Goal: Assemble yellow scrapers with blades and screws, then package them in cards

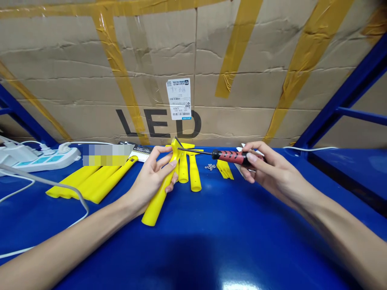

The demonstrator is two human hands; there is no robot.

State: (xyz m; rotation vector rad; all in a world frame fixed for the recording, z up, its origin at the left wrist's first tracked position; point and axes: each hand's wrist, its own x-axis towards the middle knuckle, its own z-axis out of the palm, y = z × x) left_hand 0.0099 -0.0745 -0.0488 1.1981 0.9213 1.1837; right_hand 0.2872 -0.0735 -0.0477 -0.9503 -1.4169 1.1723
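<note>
My left hand (151, 175) is closed around a yellow plastic scraper (157, 203), its hollow handle slanting down toward me. A thin dark blade edge shows at the scraper's head. In my right hand (273, 169) is a screwdriver (230, 157) with a red and black grip, held level. Its shaft points left, and the tip is at the scraper head; whether it sits in a screw cannot be made out. Behind the left hand lie more yellow scrapers (195, 173). Small metal screws or nuts (210, 166) form a little pile below the shaft. Beside them are small yellow plastic pieces (225, 169).
Several long yellow handles (90, 183) lie at the left near black-and-white packaging (142, 153). A white power strip (54, 159) and loose cables occupy the far left. A large taped cardboard box (242, 117) stands behind the blue table (211, 241), between blue metal frame bars (347, 96).
</note>
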